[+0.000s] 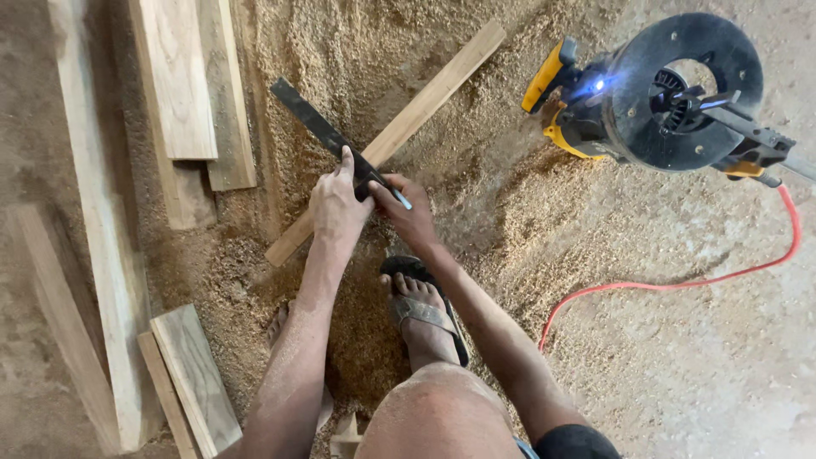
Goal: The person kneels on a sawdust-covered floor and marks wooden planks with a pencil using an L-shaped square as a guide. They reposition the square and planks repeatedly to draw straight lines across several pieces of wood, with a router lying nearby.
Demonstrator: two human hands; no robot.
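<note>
Sawdust floor [476,221]; left hand [337,206] presses dark ruler [319,127] onto wood strip [408,115], right hand [406,212] beside it grips pen [399,200]. Router [663,93] far right of hands.

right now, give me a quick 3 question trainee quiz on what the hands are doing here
1. True or false: the left hand presses a dark flat ruler onto the long wooden strip.
2. What does the right hand hold? A) a hammer B) a pen C) a chisel
3. What lies on the sawdust at upper right, with a red cord trailing from it?

Key
1. True.
2. B, a pen, its tip at the ruler's edge.
3. A yellow and black power router, lying on its side.
</note>
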